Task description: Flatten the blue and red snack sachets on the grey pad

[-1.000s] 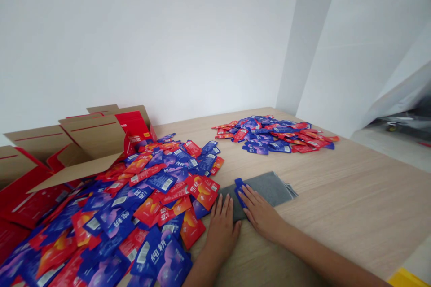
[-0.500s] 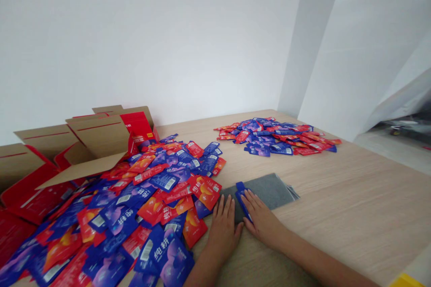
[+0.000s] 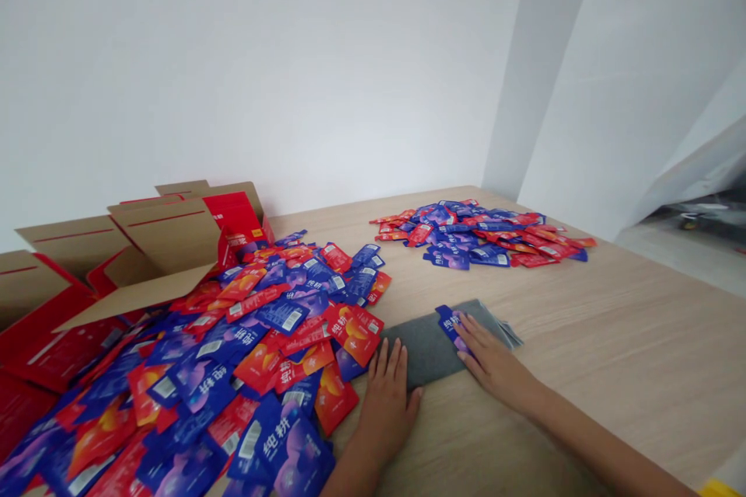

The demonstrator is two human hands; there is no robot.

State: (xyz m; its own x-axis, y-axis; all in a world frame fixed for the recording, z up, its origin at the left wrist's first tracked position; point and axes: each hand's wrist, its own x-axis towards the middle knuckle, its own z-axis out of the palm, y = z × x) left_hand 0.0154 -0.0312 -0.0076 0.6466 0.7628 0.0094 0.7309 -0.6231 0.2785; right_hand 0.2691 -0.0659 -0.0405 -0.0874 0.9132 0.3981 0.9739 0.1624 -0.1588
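A folded grey cloth (image 3: 430,351) lies flat on the table before me, its layers showing at the right end. My left hand (image 3: 385,392) rests palm down on the cloth's left end, fingers stretched out. Toward the right end, my right hand (image 3: 493,361) lies flat over a small blue and purple sachet (image 3: 447,321) with white lettering. Its fingers are extended and cover the sachet's right part. Left of my left hand spreads a big heap of red and blue sachets (image 3: 280,357), some close to its fingers.
Opened red cardboard boxes (image 3: 169,237) with brown insides stand at the left, behind the heap. A second pile of red and blue sachets (image 3: 483,233) lies farther back on the wooden table (image 3: 618,326). A white wall (image 3: 326,78) rises behind the table.
My right hand has slid to the right along the grey cloth, and the blue sachet under it has moved the same way. My left hand has stayed almost in place.
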